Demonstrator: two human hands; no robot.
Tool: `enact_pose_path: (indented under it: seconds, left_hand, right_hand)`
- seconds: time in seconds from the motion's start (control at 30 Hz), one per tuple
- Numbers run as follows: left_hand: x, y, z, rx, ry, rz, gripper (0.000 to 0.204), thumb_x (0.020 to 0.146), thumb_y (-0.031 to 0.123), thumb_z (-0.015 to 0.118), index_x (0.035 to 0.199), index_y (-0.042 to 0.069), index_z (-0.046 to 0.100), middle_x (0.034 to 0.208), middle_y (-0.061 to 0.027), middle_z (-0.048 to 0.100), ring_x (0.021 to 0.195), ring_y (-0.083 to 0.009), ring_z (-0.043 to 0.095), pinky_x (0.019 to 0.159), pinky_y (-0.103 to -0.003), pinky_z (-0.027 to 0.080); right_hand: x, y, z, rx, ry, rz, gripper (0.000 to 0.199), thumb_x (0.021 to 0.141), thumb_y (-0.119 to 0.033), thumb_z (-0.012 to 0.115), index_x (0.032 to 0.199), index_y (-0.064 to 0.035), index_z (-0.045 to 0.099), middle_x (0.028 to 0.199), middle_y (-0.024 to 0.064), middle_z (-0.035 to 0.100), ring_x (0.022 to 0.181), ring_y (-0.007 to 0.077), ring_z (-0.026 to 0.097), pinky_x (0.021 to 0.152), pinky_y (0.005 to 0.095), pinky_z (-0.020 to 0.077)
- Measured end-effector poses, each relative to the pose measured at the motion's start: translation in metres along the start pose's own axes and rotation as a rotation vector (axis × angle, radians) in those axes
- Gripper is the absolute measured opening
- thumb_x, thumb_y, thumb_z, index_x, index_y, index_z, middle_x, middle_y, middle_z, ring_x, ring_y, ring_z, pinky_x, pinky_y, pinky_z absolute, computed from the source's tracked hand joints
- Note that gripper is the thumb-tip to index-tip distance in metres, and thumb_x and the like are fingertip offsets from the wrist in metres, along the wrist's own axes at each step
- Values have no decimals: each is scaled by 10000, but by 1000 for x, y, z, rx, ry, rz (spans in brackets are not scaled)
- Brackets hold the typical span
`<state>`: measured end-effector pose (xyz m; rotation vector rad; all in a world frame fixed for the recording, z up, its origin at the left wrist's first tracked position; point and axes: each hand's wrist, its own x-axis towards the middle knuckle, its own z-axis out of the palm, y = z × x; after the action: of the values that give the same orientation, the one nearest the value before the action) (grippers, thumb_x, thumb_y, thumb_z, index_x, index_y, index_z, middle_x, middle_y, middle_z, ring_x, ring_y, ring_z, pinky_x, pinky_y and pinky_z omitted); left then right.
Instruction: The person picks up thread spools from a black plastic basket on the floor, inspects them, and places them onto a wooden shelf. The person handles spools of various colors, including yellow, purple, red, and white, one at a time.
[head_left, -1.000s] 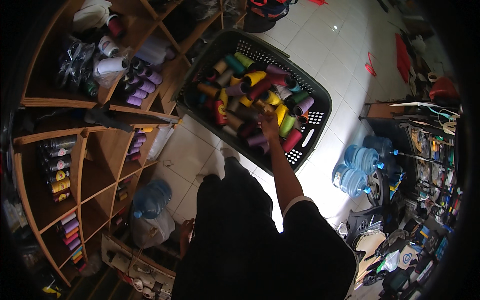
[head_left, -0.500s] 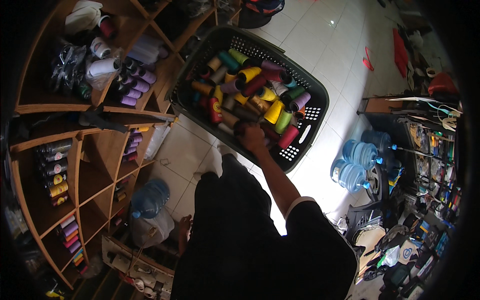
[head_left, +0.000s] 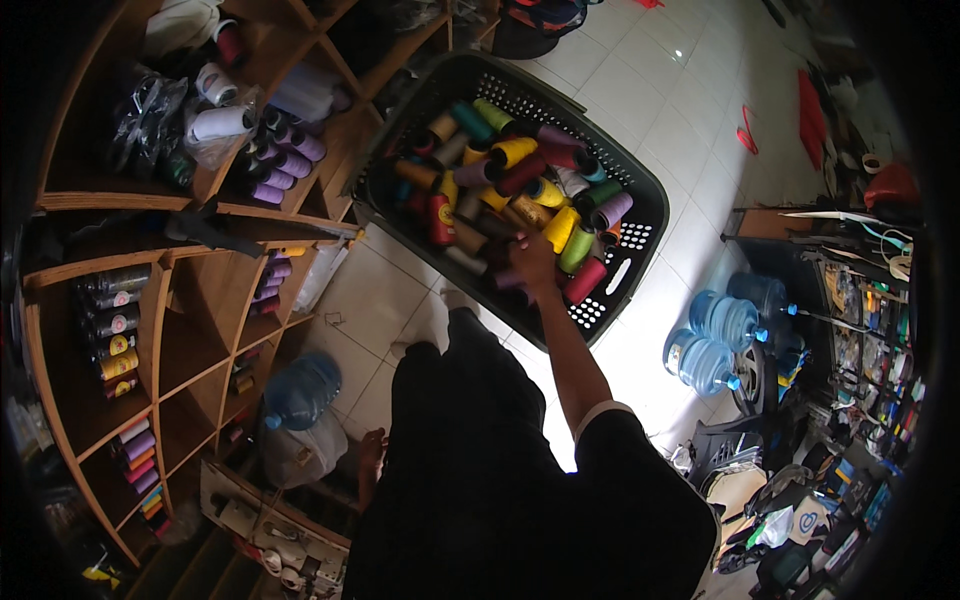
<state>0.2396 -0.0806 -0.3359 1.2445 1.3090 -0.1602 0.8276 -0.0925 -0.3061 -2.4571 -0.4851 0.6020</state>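
Observation:
A dark green plastic basket (head_left: 652, 240) with a perforated rim stands on the floor, heaped with thread spools of many colours. Over its near side reaches my right hand (head_left: 534, 262), its fingers down among the spools beside a yellow spool (head_left: 561, 229) and a brown-gold spool (head_left: 530, 211). Shadow hides whether the fingers close on one. A lime green spool (head_left: 576, 249) and a crimson spool (head_left: 585, 281) lie just right of the hand. My left hand (head_left: 371, 456) hangs low beside my leg, its fingers loosely apart, with nothing visible in it.
Wooden shelving (head_left: 190, 335) with spools in its compartments fills the left side. A large blue water bottle (head_left: 302, 390) and a white plastic bag (head_left: 306, 452) stand below it. More water bottles (head_left: 702, 362) lie at the right, near a cluttered rack (head_left: 870, 350) and a pile of goods.
My right hand has shifted right within the basket, from a dark spool at the near edge toward the yellow spool. The whole view has shifted slightly; my left hand stays low.

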Motion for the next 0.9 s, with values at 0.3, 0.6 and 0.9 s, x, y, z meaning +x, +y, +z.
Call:
enact_pose_path:
  seconds: [0.3,0.6,0.9]
  left_hand:
    - [-14,71,18,-46,78,-319,345,896,332,593,1115,69,549,942,-65,611,836,-171,588,704,-339,460]
    - [-32,49,18,-303,179,-518,357,908,361,557,1163,113,521,1068,-89,610,940,-233,609,780,-423,466]
    - [3,152,-15,-494,219,-2,324,938,354,546,1077,62,563,964,-39,610,819,-132,595,656,-270,475]
  right_hand:
    - [19,-40,22,1107,-268,228,406,804,-9,518,1196,56,435,1056,182,556,883,264,623,757,353,546]
    - [43,-90,83,1150,-547,375,476,824,14,445,1289,-36,356,1024,164,567,847,261,599,719,364,526]
    - [1,-135,27,1864,-780,385,495,753,33,502,1237,18,401,1030,155,567,847,220,589,742,297,518]
